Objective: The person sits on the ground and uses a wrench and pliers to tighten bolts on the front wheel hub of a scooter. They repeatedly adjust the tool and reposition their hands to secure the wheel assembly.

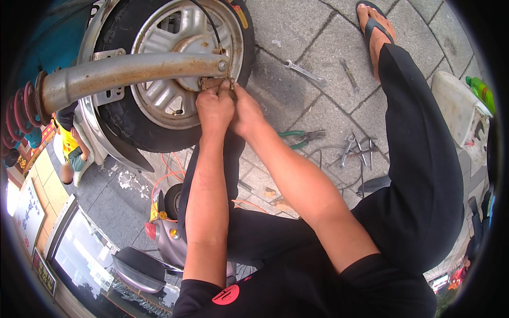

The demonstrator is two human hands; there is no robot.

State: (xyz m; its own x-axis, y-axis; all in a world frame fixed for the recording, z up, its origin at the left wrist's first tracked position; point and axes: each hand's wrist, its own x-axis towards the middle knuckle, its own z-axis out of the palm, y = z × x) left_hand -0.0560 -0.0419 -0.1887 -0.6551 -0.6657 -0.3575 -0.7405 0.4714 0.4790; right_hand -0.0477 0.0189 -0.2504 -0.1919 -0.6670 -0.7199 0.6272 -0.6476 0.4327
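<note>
A rusty grey metal arm (pixel 143 69) crosses in front of a scooter wheel (pixel 175 103) and ends at a bolt. Just below that bolt, beside the hub, a small rusty metal fitting (pixel 211 82) sticks out. My left hand (pixel 214 112) is closed on it, fingertips pinched together. Pressed close on its right, my right hand (pixel 245 112) pinches at the fitting's end, near a small threaded piece (pixel 232 85). The fingers partly hide what they grip. A black cable (pixel 212 24) curves down past the wheel to the arm's end.
On the paving lie a combination wrench (pixel 305 72), another wrench (pixel 349 75), green-handled pliers (pixel 302 137) and several more tools (pixel 359 148). A whitish plastic container (pixel 461 114) stands at right. A scooter (pixel 169 238) is at lower left; a person (pixel 74 140) sits beyond the wheel.
</note>
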